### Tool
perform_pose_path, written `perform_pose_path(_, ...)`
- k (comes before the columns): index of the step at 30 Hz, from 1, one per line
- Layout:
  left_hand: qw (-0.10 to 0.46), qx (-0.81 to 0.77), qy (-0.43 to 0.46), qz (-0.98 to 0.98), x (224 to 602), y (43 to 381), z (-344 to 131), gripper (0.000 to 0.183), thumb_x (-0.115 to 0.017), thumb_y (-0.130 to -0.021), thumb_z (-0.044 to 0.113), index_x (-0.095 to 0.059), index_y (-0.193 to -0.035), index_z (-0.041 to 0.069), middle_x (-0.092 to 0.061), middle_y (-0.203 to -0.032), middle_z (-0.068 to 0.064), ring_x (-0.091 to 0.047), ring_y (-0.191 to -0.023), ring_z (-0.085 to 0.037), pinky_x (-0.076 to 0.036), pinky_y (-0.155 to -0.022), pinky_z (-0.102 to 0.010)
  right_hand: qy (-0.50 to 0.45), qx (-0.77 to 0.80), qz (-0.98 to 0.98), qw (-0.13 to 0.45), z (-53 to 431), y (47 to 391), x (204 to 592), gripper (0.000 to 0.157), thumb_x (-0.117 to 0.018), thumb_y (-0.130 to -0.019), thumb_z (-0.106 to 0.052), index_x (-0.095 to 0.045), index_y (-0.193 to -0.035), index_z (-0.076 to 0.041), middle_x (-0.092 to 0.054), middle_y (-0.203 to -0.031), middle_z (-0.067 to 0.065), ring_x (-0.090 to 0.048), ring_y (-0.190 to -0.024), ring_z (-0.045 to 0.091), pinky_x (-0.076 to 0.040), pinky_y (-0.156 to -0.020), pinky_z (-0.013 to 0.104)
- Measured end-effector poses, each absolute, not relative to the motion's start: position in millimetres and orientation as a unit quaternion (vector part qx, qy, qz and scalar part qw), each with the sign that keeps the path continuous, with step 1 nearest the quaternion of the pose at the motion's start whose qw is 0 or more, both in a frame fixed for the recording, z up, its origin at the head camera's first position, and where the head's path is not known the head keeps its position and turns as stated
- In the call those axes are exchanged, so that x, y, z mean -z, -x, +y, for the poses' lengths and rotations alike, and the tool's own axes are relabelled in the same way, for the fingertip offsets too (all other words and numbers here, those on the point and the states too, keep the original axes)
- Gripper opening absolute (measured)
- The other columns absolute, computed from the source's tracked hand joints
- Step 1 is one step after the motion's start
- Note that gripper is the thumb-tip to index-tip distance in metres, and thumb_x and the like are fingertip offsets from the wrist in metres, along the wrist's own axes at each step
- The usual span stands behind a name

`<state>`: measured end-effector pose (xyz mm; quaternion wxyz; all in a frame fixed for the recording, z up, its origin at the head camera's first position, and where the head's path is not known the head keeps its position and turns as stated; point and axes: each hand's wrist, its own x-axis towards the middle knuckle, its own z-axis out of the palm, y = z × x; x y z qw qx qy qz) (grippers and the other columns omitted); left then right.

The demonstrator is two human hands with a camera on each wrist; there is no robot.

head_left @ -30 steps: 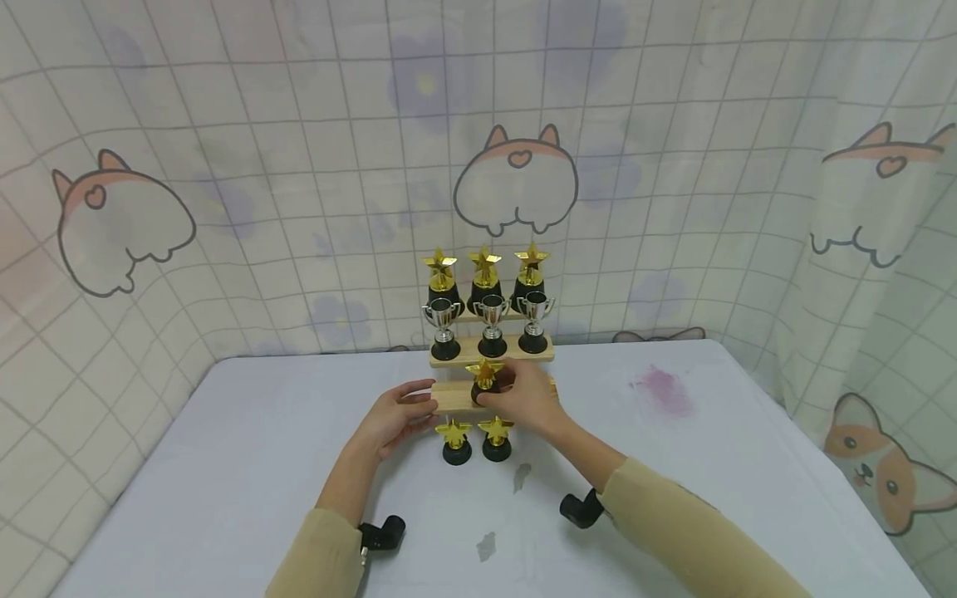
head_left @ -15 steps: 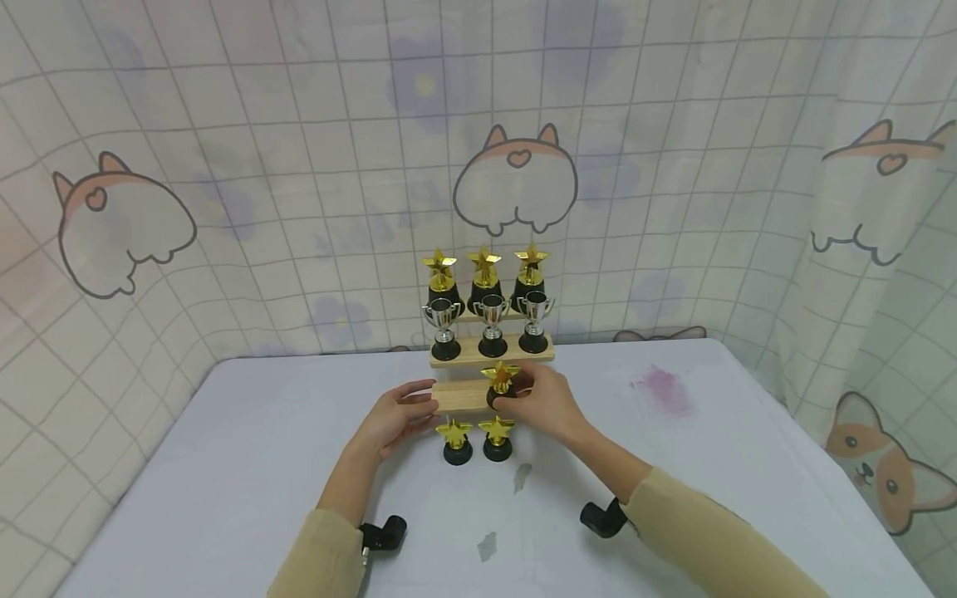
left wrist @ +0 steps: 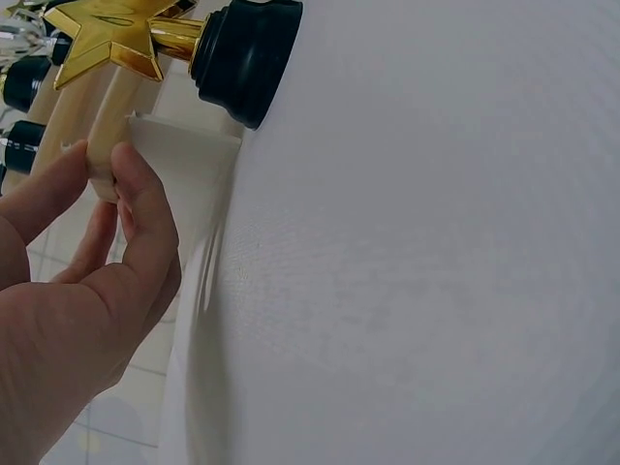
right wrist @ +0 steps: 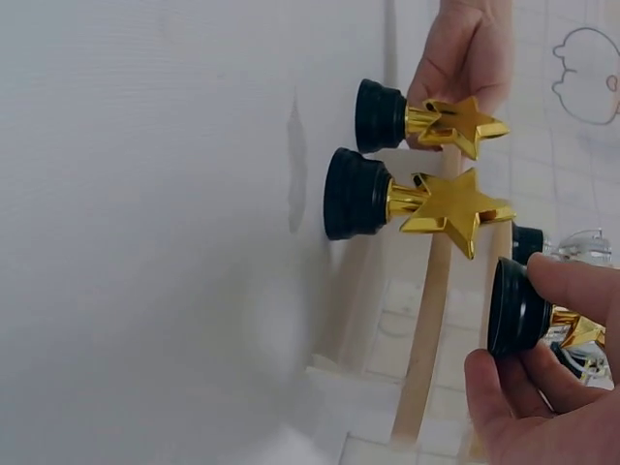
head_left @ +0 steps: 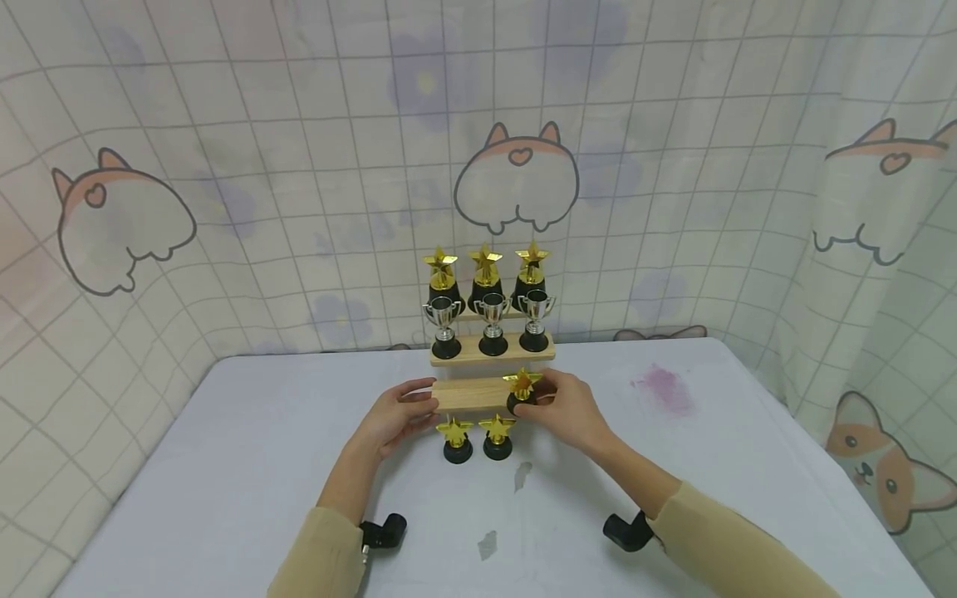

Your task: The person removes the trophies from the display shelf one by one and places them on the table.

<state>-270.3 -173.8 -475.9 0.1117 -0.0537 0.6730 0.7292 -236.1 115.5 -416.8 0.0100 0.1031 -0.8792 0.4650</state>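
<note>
My left hand pinches the left end of the front wooden step between thumb and fingers; the left wrist view shows the fingertips on its end. With my right hand I hold a gold star trophy by its black base, upright, close over the right end of that step. Two more star trophies, one on the left and one on the right, stand on the table just in front of the step.
Behind, silver cups line the middle step, and larger gold star trophies stand on the step above. A white cloth covers the table. A patterned curtain hangs close behind the stand.
My right hand has moved right along the front step with the star trophy, from near its middle to its right end. My left hand has stayed at the left end.
</note>
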Motion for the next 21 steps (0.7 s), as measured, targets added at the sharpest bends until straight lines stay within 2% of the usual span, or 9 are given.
perform_pose_path(9, 0.113, -0.73, 0.053, 0.672, 475.7, 270.4, -174.0, 0.053, -0.069, -0.097, 0.0, -0.051, -0.146, 0.0, -0.055, -0.132, -0.024, -0.065, -0.109, -0.029, -0.06, -0.088, -0.033, -0.087, -0.454, -0.887, 0.01, 125.9, 232.0, 419.9, 0.043, -0.086, -0.083, -0.018, -0.068, -0.117, 0.001, -0.072, -0.105, 0.011, -0.068, -0.095, 0.026, -0.058, -0.087, 0.043)
perform_pose_path(21, 0.109, -0.725, 0.056, 0.678, 476.2, 270.1, -173.4, 0.052, -0.068, -0.097, 0.0, -0.051, -0.146, 0.0, -0.056, -0.133, -0.024, -0.065, -0.109, -0.028, -0.06, -0.088, -0.033, -0.089, -0.462, -0.882, -0.008, 140.7, 224.6, 435.0, 0.039, -0.087, -0.083, -0.017, -0.068, -0.114, -0.001, -0.072, -0.103, 0.008, -0.069, -0.093, 0.025, -0.059, -0.086, 0.041)
